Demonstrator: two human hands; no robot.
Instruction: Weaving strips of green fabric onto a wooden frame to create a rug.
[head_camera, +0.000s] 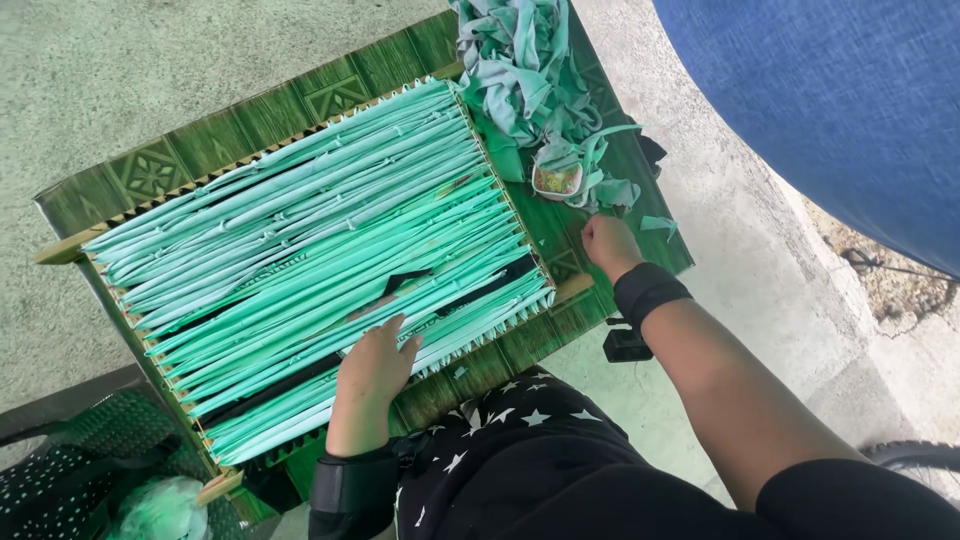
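Pressing flat and open on the stretched green strips (300, 240), the left hand (375, 365) could dislodge them; the right hand (608, 243), fisted, holds nothing visible.

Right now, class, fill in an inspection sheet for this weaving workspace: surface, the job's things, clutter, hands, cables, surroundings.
Surface: green patterned table, standing on concrete floor.
Job's things: wooden loom frame strung edge to edge with mint-green fabric strips; dark gaps show between some strips near the front.
Clutter: heap of loose green fabric strips at the table's far corner, small round container among them.
Hands: left hand lies flat on the strips; right hand is closed on the table beside the frame, grip contents hidden, black wristband on.
Cables: nothing seen.
Surroundings: blue cloth at right, dotted dark fabric lower left.
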